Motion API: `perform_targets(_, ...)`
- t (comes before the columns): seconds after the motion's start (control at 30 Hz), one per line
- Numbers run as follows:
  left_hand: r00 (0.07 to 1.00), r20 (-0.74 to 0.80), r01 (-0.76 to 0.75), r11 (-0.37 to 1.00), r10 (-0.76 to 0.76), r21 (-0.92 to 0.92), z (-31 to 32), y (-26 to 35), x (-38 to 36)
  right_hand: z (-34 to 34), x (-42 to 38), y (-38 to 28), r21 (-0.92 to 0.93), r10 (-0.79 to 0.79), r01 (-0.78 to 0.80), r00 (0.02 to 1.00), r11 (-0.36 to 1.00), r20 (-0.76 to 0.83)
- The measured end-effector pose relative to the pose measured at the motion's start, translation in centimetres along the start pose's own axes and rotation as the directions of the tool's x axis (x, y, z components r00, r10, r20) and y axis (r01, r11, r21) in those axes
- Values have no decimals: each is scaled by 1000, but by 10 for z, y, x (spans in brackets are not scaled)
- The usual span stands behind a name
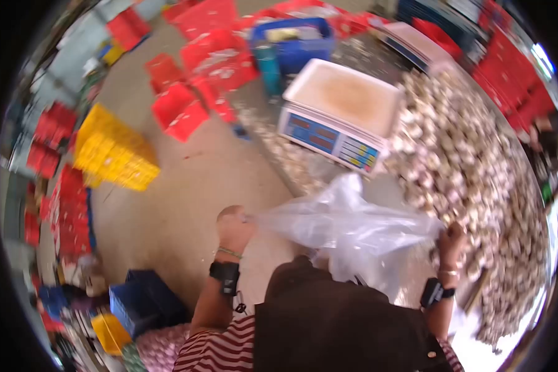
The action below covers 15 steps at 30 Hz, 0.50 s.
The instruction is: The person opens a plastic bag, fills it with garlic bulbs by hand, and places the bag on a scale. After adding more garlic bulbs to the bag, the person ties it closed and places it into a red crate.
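Note:
A clear plastic bag point(353, 226) is stretched sideways between my two hands, in front of my dark apron. My left hand point(234, 228) is closed on the bag's left end. At its right end, my right hand point(452, 243) grips the plastic beside a large heap of garlic bulbs point(459, 161). Beyond the bag stands a white weighing scale point(344, 102) with a blue front panel, its pan holding no bulbs. The inside of the bag is blurred and I cannot make out anything in it.
A blue crate point(291, 43) and a teal bottle point(268, 71) are behind the scale. Yellow crates point(115, 149) and red crates point(180, 111) stand on the floor to the left. Another scale point(415, 43) sits at the back. Dark blue crates point(146, 304) are at the lower left.

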<state>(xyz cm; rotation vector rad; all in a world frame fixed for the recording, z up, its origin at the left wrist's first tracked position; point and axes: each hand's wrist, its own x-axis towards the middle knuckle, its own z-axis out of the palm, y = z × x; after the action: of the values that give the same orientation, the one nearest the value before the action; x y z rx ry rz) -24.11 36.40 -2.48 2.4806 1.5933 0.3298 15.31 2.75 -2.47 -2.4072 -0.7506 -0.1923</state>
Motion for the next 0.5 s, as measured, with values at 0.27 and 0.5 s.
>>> perform_targets(0.27, 779, -43, -538, 632, 626, -557, -57, 117, 31, -46, -20, -21, 96, 167, -155, 977, 983, -131)
perform_targets(0.5, 304, 64, -762, 283, 950, -582, 24, 252, 6, -72, -53, -66, 137, 93, -64, 972, 988, -216)
